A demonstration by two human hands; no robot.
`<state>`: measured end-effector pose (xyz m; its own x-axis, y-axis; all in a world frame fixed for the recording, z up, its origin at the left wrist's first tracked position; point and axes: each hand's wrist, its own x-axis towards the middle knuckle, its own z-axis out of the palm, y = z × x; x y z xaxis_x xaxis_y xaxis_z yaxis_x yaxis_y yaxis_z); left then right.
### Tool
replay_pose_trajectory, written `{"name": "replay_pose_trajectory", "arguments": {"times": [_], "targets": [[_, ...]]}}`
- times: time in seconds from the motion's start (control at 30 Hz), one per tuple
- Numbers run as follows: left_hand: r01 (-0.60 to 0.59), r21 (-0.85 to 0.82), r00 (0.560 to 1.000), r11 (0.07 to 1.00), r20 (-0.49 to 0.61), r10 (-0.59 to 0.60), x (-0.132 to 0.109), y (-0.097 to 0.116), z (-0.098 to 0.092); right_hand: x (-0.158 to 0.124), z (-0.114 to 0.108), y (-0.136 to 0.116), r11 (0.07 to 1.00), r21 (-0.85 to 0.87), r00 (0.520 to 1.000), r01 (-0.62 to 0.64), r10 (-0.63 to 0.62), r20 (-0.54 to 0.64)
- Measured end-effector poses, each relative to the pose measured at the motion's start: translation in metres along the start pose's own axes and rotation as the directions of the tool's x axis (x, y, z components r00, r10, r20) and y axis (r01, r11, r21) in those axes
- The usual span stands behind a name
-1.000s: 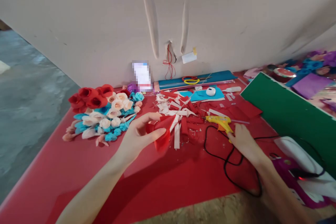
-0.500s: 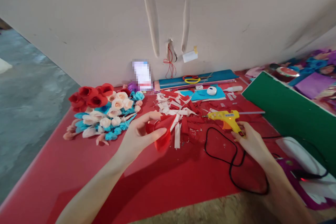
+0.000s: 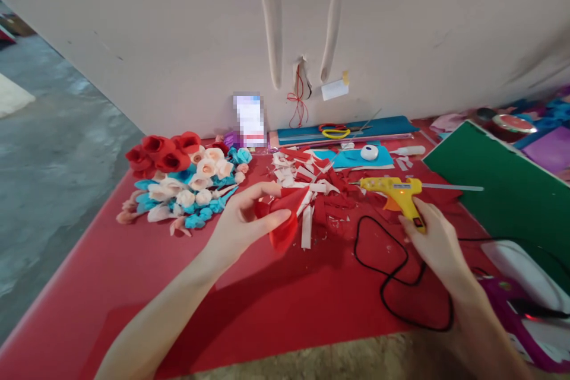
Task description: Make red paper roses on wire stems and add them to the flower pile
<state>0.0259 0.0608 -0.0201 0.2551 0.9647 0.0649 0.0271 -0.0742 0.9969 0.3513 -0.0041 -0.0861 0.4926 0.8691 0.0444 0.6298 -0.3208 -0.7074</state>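
Note:
My left hand (image 3: pixel 249 219) pinches a folded piece of red crepe paper (image 3: pixel 285 228) between thumb and fingers, above the red table. It looks like a partly formed flower, and the fingers hide some of it. Closed round the lower handle of a yellow hot glue gun (image 3: pixel 396 191) is my right hand (image 3: pixel 431 234). The nozzle points left toward the paper but stays apart from it. A clear glue stick (image 3: pixel 452 187) sticks out of the gun's back. Beyond both hands lies a heap of red and white paper scraps (image 3: pixel 307 184).
Paper flowers, red (image 3: pixel 162 154), white and blue, are piled at the left. A phone (image 3: pixel 250 122) leans on the wall. Scissors (image 3: pixel 336 132) lie on blue paper. The gun's black cord (image 3: pixel 383 285) loops across the table (image 3: pixel 249 320). A green board (image 3: pixel 499 184) stands right.
The view has shifted slightly, so everything appears a little further right and higher. More of the glue stick shows behind the gun. Both hands keep their holds.

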Motion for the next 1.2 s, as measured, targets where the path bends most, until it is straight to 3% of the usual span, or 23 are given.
{"name": "replay_pose_trajectory", "arguments": {"times": [0.2,0.4,0.6,0.83,0.97,1.13,1.2], "targets": [[0.003,-0.068,0.999,0.998,0.034,-0.001,0.000,-0.001,0.000,-0.002,0.000,-0.008,0.976,-0.171,0.983,0.133,-0.107,0.148],[-0.033,-0.077,0.997,0.997,0.067,0.038,0.002,-0.001,-0.001,-0.006,-0.002,-0.016,0.833,-0.552,0.999,0.043,-0.051,0.001],[-0.077,-0.034,0.995,0.996,0.062,0.079,0.002,0.000,0.000,-0.017,-0.009,-0.029,0.728,-0.685,1.000,0.018,-0.007,0.018],[-0.007,-0.093,0.998,0.996,0.060,0.013,0.002,-0.001,0.000,-0.026,-0.020,-0.033,0.680,-0.732,0.994,0.028,0.055,0.089],[0.084,-0.170,0.994,0.982,0.081,-0.071,0.003,-0.006,0.013,-0.030,-0.025,-0.028,0.705,-0.708,0.993,0.050,0.042,0.112],[0.277,-0.333,0.956,0.901,0.193,-0.223,0.008,-0.013,0.033,-0.030,-0.032,-0.009,0.760,-0.649,0.999,0.033,-0.036,0.009],[0.282,-0.303,0.954,0.910,0.192,-0.232,0.010,-0.014,0.035,-0.028,-0.035,-0.001,0.850,-0.524,0.992,0.061,-0.110,-0.063]]}}
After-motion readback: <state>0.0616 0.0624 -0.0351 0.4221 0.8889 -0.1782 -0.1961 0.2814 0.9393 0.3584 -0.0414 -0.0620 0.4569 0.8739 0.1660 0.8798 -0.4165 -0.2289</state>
